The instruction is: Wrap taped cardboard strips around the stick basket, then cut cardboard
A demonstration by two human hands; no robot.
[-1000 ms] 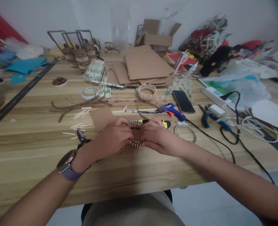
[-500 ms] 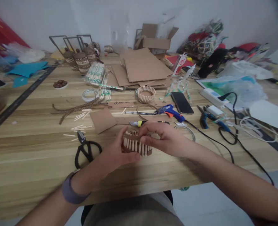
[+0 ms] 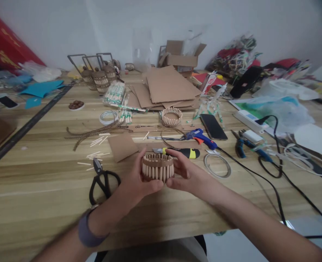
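Observation:
A round ring of short wooden sticks with a brown cardboard band point(image 3: 158, 168) is held upright between both hands, near the table's front edge. My left hand point(image 3: 141, 178) grips its left side, thumb along the lower front. On the right side, my right hand point(image 3: 185, 173) holds it with thumb at the lower front and fingers behind. A yellow and black utility knife point(image 3: 184, 153) lies just behind the ring. To the left are black-handled scissors point(image 3: 103, 182) and loose sticks point(image 3: 95, 154). A second stick ring point(image 3: 172, 117) stands farther back.
A blue glue gun point(image 3: 201, 138), a phone point(image 3: 213, 126) and a tape roll point(image 3: 217, 165) lie right of centre. Blue pliers point(image 3: 240, 145) and cables are farther right. Cardboard sheets point(image 3: 169, 85) and small lidded barrels point(image 3: 100, 82) stand at the back.
My right hand has moved from the ring's top front to its right side, thumb now low. The ring looks more level. The camera view has shifted slightly.

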